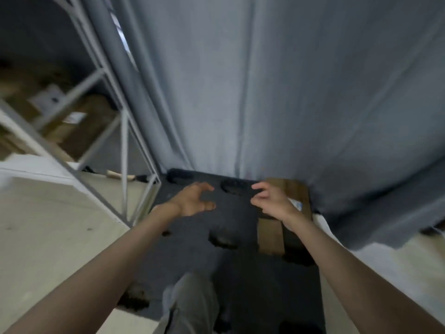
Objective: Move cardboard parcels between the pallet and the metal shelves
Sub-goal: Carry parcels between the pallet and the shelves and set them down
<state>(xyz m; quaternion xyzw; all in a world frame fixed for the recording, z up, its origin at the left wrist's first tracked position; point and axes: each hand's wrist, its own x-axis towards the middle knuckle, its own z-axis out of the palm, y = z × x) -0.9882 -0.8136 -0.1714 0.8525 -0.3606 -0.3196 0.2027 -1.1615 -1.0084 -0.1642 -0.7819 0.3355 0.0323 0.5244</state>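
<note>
1. The whole view is motion-blurred; the labels on the cardboard parcels [79, 126] in the metal shelves [101, 75] at far left cannot be read.
2. A grey curtain [277, 92] hides everything behind the dark pallet [192, 237].
3. One flat cardboard parcel [271, 235] lies on the pallet's right side, partly covered by the right forearm.
4. Left hand [192, 200] and right hand [271, 201] hover above the pallet, fingers loosely curled, holding nothing.
5. A trouser leg [190, 302] shows at the near edge.

Pallet [192, 237]: dark charcoal. Parcel [272, 235] on it: brown cardboard. Curtain [289, 92]: plain blue-grey. Shelf frame [125, 141]: pale grey metal. Floor [48, 237]: cream. Trouser leg [192, 302]: grey
</note>
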